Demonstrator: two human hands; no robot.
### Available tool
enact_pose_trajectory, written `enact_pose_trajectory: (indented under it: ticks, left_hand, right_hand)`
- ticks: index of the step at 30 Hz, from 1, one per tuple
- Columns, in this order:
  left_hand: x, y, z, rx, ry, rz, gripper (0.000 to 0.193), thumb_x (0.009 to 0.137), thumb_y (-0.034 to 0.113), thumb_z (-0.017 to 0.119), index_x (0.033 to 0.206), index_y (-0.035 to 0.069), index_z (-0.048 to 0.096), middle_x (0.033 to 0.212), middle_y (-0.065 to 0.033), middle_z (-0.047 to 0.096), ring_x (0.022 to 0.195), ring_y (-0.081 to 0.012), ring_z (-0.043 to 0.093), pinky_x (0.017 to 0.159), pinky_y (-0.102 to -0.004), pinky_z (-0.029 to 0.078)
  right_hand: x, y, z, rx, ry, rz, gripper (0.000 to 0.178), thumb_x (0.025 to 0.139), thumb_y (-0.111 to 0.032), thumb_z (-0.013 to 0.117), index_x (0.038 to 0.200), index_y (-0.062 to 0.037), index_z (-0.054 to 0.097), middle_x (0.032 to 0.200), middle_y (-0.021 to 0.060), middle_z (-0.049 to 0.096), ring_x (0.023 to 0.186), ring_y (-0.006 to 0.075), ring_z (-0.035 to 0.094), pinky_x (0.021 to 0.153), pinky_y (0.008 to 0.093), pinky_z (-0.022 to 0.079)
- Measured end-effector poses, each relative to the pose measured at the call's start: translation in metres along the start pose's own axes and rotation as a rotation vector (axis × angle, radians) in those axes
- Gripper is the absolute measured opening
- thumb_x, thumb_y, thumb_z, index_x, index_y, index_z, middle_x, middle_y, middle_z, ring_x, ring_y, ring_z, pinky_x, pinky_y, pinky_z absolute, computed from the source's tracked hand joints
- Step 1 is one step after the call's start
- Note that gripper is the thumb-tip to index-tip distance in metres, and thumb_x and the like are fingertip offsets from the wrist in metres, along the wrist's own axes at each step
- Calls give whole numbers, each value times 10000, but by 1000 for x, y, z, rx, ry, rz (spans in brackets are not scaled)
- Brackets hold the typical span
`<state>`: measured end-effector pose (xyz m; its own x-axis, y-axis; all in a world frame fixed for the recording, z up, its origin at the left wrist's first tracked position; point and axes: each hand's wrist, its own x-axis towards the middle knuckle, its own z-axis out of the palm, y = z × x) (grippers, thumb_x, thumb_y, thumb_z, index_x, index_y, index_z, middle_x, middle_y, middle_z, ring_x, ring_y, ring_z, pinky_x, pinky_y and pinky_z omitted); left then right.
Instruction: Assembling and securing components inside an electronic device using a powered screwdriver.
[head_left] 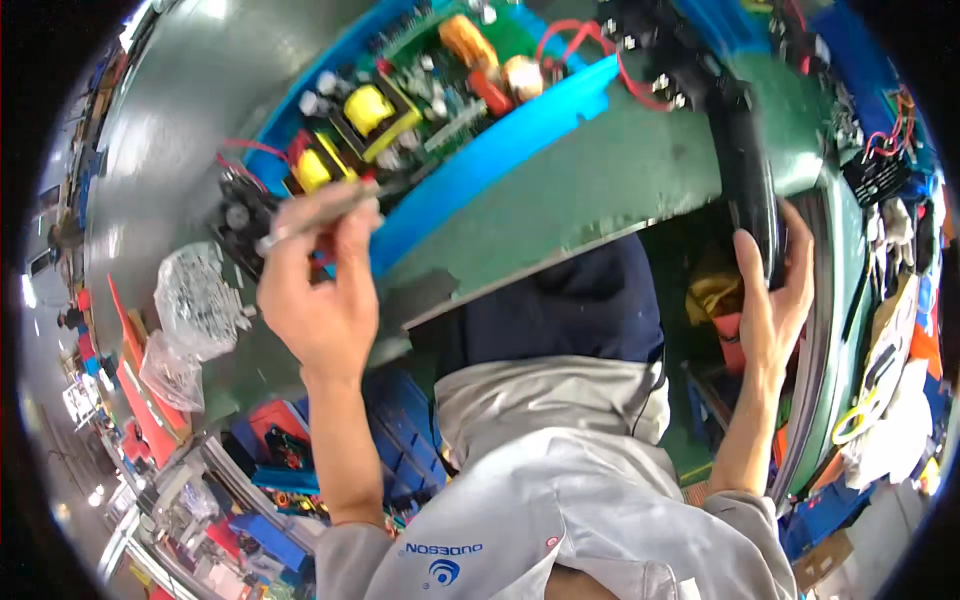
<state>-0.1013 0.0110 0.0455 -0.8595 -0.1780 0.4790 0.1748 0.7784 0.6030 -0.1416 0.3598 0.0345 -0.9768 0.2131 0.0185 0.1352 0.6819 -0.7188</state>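
My left hand (325, 280) is closed in a pinch on a slim, flat, greyish strip (325, 213), too blurred to tell its kind. It hovers by the near left end of an open blue housing (490, 152). Inside lies a green circuit board with yellow-wound transformers (370, 108), an orange part (467, 42) and red wires. At the right table edge, my right hand (775, 300) wraps round the near end of a long black bar-shaped part (745, 150). Its far end carries small metal pieces, with red wires (640, 90) close by.
A dark component (240, 215) sits left of the housing, near clear plastic bags (195, 300). The green tabletop's front edge (540, 268) runs before my lap. More boards and wires (880, 145) lie at far right, with yellow-handled scissors (855, 420) below. Blue bins (400, 430) stand underneath.
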Motion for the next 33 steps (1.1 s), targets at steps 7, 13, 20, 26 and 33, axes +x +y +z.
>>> enact_pose_trajectory:
  ticks: [7, 13, 20, 26, 33]
  left_hand:
    - [2, 8, 9, -100, 72, -104, 150, 949, 37, 702, 1068, -52, 682, 962, -112, 748, 826, -129, 710, 771, -235, 544]
    - [-2, 9, 11, -120, 96, -129, 187, 950, 36, 704, 1106, -64, 676, 957, -105, 744, 842, -129, 713, 783, -231, 541]
    - [-5, 10, 11, -121, 103, -126, 202, 953, 70, 714, 1105, -59, 678, 958, -103, 744, 837, -128, 710, 773, -233, 539]
    - [-8, 9, 18, -82, 80, -141, 215, 959, 52, 696, 1130, -74, 663, 994, -129, 738, 866, -145, 711, 807, -251, 557]
    - [-4, 9, 12, -86, 123, -112, 214, 955, 82, 715, 1114, -57, 679, 943, -109, 747, 829, -132, 713, 775, -239, 553]
  right_hand:
    - [-99, 30, 17, 703, -587, 449, 444, 700, -195, 778, 1051, 6, 594, 737, 21, 597, 656, 103, 566, 605, 237, 434]
    - [-123, -10, 51, 532, -856, 117, 476, 859, -139, 770, 1244, -5, 525, 802, 77, 607, 728, 126, 581, 678, 311, 487]
    - [-118, -19, 50, 562, -913, 131, 471, 877, -150, 758, 1248, 17, 519, 723, 58, 565, 635, 119, 546, 600, 295, 446]
    - [-115, -15, 55, 605, -925, 180, 454, 893, -191, 758, 1238, 16, 549, 714, 29, 553, 640, 102, 522, 611, 293, 442]
    - [-109, -3, 57, 708, -1037, 220, 602, 1106, -476, 274, 1202, 20, 602, 821, 35, 598, 812, 93, 512, 776, 279, 418]
